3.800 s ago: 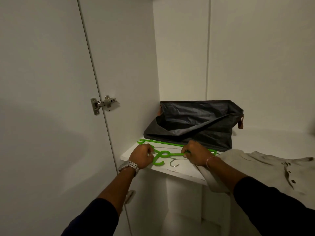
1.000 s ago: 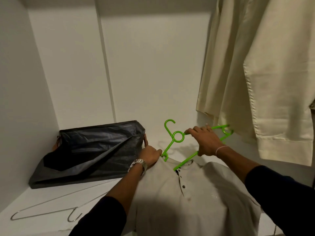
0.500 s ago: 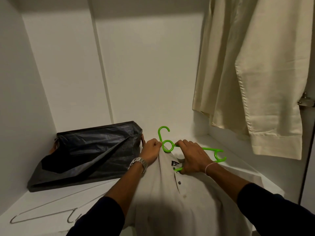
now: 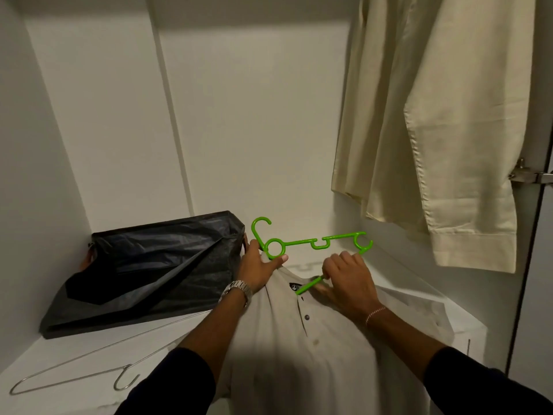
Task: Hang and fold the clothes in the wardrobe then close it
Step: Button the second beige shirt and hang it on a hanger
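Shirt [image 4: 314,348] flat on shelf [image 4: 74,369], collar at 12 o'clock. Left hand [image 4: 258,269] grips hanger [image 4: 311,242] at ring, steadying it. Right hand [image 4: 347,283] pinches lower bar at collar, likely feeding arm into neck opening. Bag [image 4: 155,271] at 9 o'clock.

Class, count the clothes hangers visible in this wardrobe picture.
2: a green hanger being worked into the shirt collar, and a wire hanger lying on the shelf. Others may be hidden.
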